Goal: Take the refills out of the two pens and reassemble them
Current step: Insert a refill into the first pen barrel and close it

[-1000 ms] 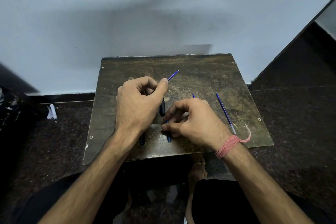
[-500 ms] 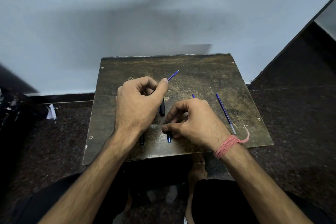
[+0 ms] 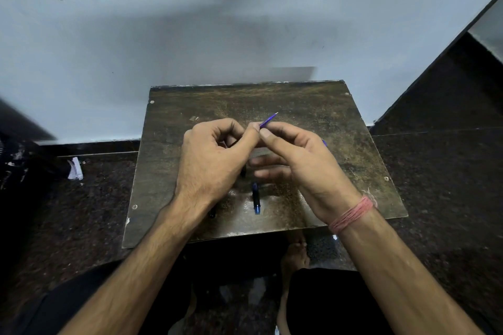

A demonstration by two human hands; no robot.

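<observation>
The hands hide most of the refill — only its tip shows.

One head-worn camera looks forward and down. It sits close above the board, facing the wall.

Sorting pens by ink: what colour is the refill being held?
Blue-purple refill, head view.

I see a pale blue-grey wall behind, dark speckled floor, worn brown table w/ corner screws, dim light.
</observation>
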